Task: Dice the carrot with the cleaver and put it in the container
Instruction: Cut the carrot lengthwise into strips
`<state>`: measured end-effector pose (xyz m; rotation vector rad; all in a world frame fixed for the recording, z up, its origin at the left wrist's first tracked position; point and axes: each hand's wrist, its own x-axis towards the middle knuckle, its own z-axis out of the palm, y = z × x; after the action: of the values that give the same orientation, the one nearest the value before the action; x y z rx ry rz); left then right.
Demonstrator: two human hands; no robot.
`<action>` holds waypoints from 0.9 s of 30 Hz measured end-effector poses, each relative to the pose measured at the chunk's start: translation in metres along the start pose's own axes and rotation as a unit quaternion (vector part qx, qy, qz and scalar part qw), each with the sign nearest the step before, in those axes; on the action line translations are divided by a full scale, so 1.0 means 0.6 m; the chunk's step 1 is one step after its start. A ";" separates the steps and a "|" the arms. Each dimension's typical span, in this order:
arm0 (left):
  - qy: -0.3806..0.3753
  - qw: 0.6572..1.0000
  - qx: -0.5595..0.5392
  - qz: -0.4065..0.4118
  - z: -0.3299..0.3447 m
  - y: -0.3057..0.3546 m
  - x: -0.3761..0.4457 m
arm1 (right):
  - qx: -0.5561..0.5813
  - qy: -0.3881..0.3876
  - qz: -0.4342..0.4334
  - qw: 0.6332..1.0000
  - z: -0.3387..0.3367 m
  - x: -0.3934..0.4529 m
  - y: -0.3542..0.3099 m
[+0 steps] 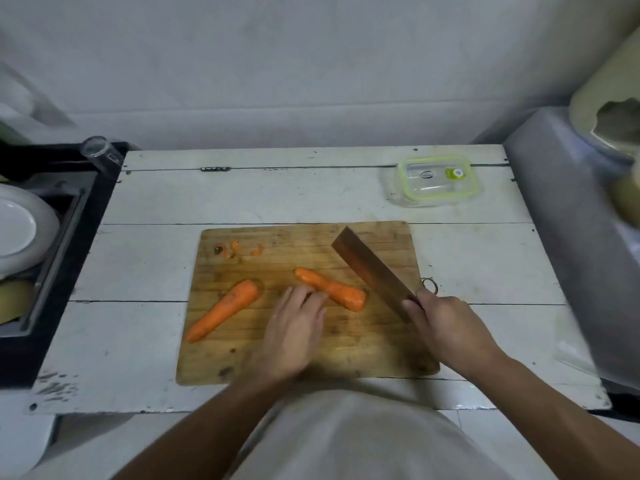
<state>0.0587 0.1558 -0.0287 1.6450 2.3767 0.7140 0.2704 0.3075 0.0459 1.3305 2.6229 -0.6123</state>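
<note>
Two carrot pieces lie on the wooden cutting board (pixel 346 351). The tapered piece (pixel 225 308) rests at the board's left. The thicker piece (pixel 341 292) lies in the middle, and my left hand (pixel 294 330) presses its fingertips on its near side. My right hand (pixel 446 327) grips the handle of the cleaver (pixel 372 268), whose broad blade is raised and angled up to the left, just right of the thicker piece. A clear container with a green-rimmed lid (pixel 434 183) sits shut at the table's far right.
Small carrot scraps (pixel 239 250) lie at the board's far left corner. A dark sink area with white plates (pixel 20 230) and a glass (pixel 98 150) is on the left. A grey metal surface (pixel 568 216) borders the white table (pixel 277 195) on the right.
</note>
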 end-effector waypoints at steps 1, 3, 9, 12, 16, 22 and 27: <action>-0.003 0.999 -0.023 -0.034 0.006 0.010 -0.015 | -0.012 -0.001 -0.010 1.000 -0.002 0.001 0.002; -0.042 0.995 -0.035 -0.081 0.018 0.027 -0.029 | -0.015 -0.001 -0.020 1.000 -0.004 0.004 0.004; -0.124 0.992 -0.016 -0.022 0.013 0.020 0.018 | 0.013 -0.008 -0.010 1.000 0.004 0.007 -0.015; -0.132 0.991 -0.003 -0.011 0.009 0.009 0.029 | 0.045 -0.012 0.007 0.999 0.008 0.007 -0.027; -0.120 0.992 0.000 -0.021 0.021 0.017 0.024 | 0.073 0.009 0.009 0.997 0.016 -0.001 -0.043; -0.041 0.996 -0.015 -0.080 0.053 0.050 0.031 | 0.025 0.007 -0.024 0.999 0.031 -0.005 -0.051; -0.029 0.997 -0.002 -0.072 0.062 0.047 0.033 | 0.001 -0.006 -0.019 1.000 0.039 -0.008 -0.044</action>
<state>0.0893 0.1927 -0.0451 1.4529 2.4202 0.6353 0.2510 0.2805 0.0340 1.2757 2.6444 -0.6274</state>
